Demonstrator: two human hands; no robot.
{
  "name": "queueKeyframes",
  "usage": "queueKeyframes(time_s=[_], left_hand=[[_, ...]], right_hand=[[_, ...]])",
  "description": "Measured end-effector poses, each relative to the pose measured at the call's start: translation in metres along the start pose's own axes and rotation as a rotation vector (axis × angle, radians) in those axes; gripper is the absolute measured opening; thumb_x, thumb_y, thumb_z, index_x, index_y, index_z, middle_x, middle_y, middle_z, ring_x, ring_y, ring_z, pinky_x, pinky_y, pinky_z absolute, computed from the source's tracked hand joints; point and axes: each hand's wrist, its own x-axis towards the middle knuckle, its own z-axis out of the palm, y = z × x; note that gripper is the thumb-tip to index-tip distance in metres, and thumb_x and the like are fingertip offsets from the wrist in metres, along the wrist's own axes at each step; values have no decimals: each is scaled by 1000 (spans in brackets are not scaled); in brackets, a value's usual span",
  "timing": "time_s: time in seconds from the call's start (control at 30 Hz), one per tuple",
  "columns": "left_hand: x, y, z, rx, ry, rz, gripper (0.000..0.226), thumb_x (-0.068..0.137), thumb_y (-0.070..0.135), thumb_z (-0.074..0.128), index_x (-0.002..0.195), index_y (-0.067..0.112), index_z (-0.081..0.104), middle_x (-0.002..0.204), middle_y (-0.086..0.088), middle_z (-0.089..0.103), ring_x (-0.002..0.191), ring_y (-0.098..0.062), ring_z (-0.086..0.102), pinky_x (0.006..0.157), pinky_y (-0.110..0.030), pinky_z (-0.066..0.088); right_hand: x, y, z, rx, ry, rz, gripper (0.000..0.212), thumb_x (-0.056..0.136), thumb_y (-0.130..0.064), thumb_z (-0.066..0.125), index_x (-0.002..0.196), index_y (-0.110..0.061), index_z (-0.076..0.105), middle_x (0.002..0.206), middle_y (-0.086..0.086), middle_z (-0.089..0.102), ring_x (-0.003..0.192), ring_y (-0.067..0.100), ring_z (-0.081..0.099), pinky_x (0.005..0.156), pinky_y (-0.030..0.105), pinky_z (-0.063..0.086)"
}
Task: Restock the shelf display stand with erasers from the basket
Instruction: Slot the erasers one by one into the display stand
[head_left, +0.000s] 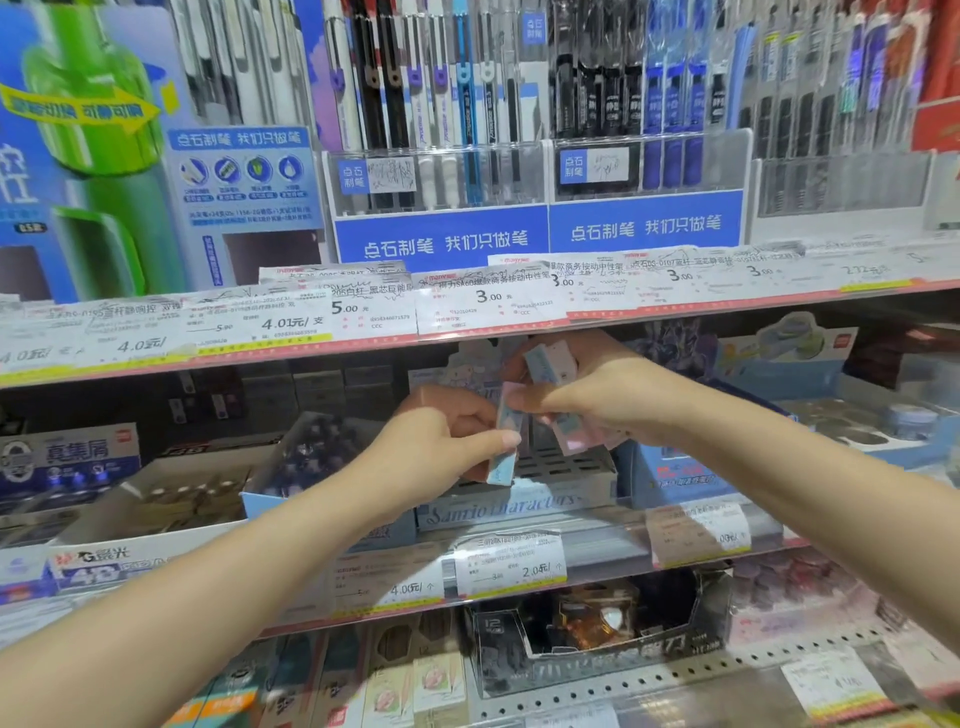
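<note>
Up at the middle shelf, both bare hands meet in front of the grey gridded display stand with the pale blue printed front panel (550, 467). The left hand (441, 441) has its grip clamped on a slim pastel pink-and-blue wrapped eraser (506, 441), thumb across its face and fingers curled behind, the eraser held nearly upright with its lower end just above the stand's slots. The right hand (582, 395) holds a small bunch of similar pastel erasers (553, 364), fingers curled round them; one blue-and-white piece sticks up above the knuckles and pink ends show below the palm. How many it holds I cannot tell, as motion blur smears them. The right hand's fingertips touch the top of the eraser in the left hand. White price labels (488, 301) line the pink-edged shelf rail above, and clear plastic pen racks (441, 176) stand on the upper shelf.
</note>
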Motion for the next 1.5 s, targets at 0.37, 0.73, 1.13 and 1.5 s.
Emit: queueKeyframes(time_s=[0.37,0.73,1.13,1.5], left_hand=[[-17,-28,12,844,-312,382,68,82,62,30,139,26,37,128,3,52,116,-17,49,95,-31,42],[-11,-27,6,718,-377,350,58,89,51,48,141,28,37,138,7,50,124,-9,46,104,-25,34],[-8,-30,4,662,-399,325,58,88,49,51,141,30,37,145,14,42,131,-1,38,108,-16,27],[-8,-29,3,683,-424,303,61,86,46,54,141,29,36,143,11,45,129,-4,42,108,-24,32]], right_hand=[[20,22,-23,-332,143,-208,6,87,-22,60,88,-16,58,90,-2,60,73,-5,56,62,7,42],[38,35,-18,-363,56,-202,13,84,-21,64,79,-30,56,116,4,63,111,21,56,97,40,44],[41,34,-12,-610,-47,-199,6,88,-26,57,85,-27,52,90,-6,56,92,17,54,76,27,37],[41,31,5,-956,10,-261,11,92,-14,45,97,-7,53,104,15,60,91,33,59,72,35,47]])
